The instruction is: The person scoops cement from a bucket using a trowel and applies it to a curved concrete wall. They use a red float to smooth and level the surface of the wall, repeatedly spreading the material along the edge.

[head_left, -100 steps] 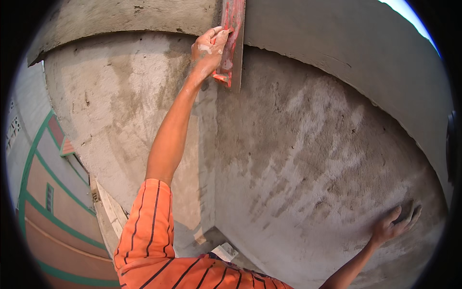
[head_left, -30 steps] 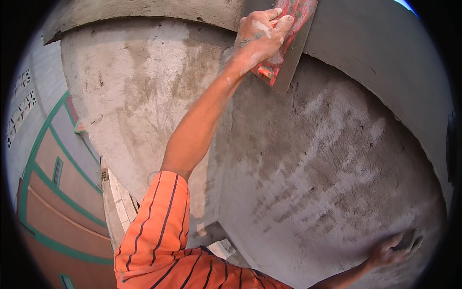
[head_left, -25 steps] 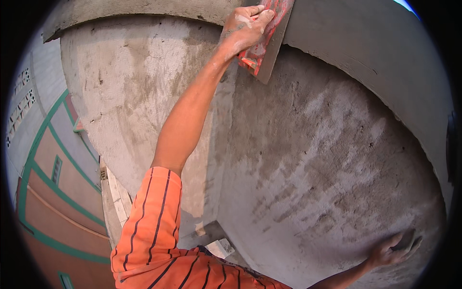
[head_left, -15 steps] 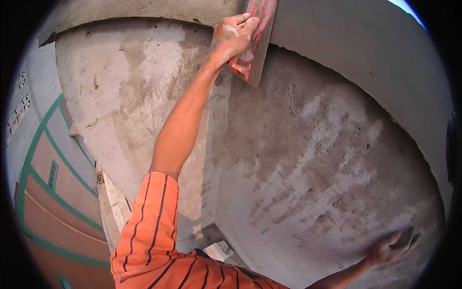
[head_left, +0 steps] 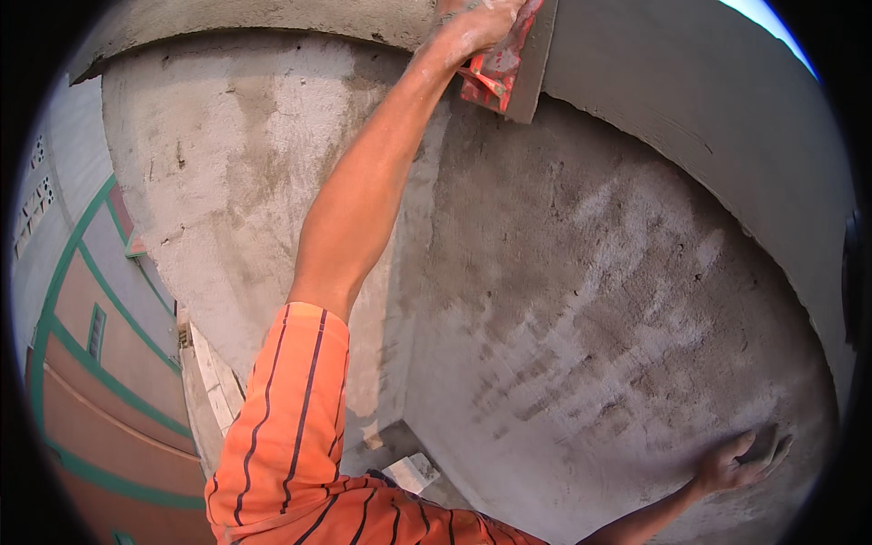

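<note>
My left arm, in an orange striped sleeve, reaches up to the top of the view. My left hand (head_left: 481, 25), smeared with mortar and partly cut off by the frame's upper edge, is closed on a plastering trowel (head_left: 495, 84) with a red, mortar-stained back and a grey blade. The blade lies along the smooth grey plaster band (head_left: 627, 68) at the top of the wall. At the lower right, my right hand (head_left: 738, 461) rests by the rough wall (head_left: 590, 300), fingers apart, holding nothing visible.
A raised plaster edge curves across the wall's upper part, with a lighter ledge (head_left: 245, 20) at the left. Pale boards (head_left: 216, 377) stand below left. A building with green trim (head_left: 118, 354) shows beyond. A pale block (head_left: 411, 472) is low in the middle.
My left hand and the trowel have moved up and a little to the right along the plaster band. My right hand has stayed nearly still.
</note>
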`<state>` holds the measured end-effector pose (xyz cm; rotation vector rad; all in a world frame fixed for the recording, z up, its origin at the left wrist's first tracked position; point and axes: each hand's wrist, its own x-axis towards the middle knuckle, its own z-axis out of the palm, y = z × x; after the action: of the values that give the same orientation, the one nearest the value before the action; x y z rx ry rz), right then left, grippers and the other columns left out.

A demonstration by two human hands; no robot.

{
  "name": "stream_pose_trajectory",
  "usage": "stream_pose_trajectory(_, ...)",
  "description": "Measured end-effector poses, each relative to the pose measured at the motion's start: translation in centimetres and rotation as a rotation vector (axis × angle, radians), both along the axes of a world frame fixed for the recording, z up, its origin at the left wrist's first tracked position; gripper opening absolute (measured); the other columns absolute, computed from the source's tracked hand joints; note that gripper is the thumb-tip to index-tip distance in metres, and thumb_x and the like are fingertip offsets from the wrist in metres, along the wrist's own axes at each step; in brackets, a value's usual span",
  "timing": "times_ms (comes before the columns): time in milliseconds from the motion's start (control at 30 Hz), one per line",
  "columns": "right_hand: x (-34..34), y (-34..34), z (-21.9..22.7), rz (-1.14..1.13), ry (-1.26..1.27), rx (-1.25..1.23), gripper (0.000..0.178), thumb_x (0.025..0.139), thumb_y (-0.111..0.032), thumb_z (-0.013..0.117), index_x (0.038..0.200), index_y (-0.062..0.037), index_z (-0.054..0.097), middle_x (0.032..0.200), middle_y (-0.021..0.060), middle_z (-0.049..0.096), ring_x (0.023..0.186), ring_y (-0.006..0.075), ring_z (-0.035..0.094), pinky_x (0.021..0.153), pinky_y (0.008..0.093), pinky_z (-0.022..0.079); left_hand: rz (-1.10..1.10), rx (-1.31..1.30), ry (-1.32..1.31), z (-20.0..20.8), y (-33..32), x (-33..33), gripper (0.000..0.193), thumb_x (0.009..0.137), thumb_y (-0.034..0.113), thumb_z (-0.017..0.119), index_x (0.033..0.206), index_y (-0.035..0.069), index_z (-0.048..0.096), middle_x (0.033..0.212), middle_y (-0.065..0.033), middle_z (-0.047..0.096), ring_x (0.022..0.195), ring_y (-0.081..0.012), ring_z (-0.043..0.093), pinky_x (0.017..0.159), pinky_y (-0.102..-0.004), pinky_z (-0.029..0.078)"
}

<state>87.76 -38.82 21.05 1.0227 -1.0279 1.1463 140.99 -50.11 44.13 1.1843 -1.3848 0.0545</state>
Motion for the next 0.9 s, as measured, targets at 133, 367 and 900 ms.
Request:
stream_pose_trajectory(133,-0.3,0.3,0.0,-0.019,-0.015,-0.012,0.044,0.097,-0.037,0.053,0.12,-0.0001,0.062,0.137,0.0191,0.051,0.128,0.0338,0.049,0.105,0.044,0.04,0.142,-0.378,-0.169,-4.8,-0.9,-0.9,0.059,0.088,0.045,0.062,0.125,-0.001,0.061,0.116,-0.0224,0.066,0.107,-0.0322,0.066,0.092,-0.0385,0.052)
stream_pose_trajectory(367,0.6,0.0,0.1,0.008,-0.014,-0.012,0.041,0.098,-0.034,0.052,0.119,0.0,0.063,0.134,0.0199,0.054,0.126,0.0344,0.051,0.104,0.0443,0.042,-0.44,0.014,-0.124,1.2,0.9,2.9,0.05,0.09,0.046,0.058,0.094,-0.003,0.067,0.088,-0.0127,0.071,0.08,-0.0211,0.07,0.073,-0.0381,0.056)
stream_pose_trajectory(900,0.1,0.6,-0.2,-0.027,-0.007,-0.002,0.042,0.098,-0.035,0.053,0.116,0.0017,0.063,0.133,0.0208,0.054,0.123,0.0346,0.052,0.103,0.0456,0.043,0.037,-0.03,0.042,2.1,-1.1,3.4,0.048,0.089,0.043,0.06,0.109,0.0,0.067,0.095,-0.0149,0.071,0.084,-0.0226,0.068,0.077,-0.0348,0.052)
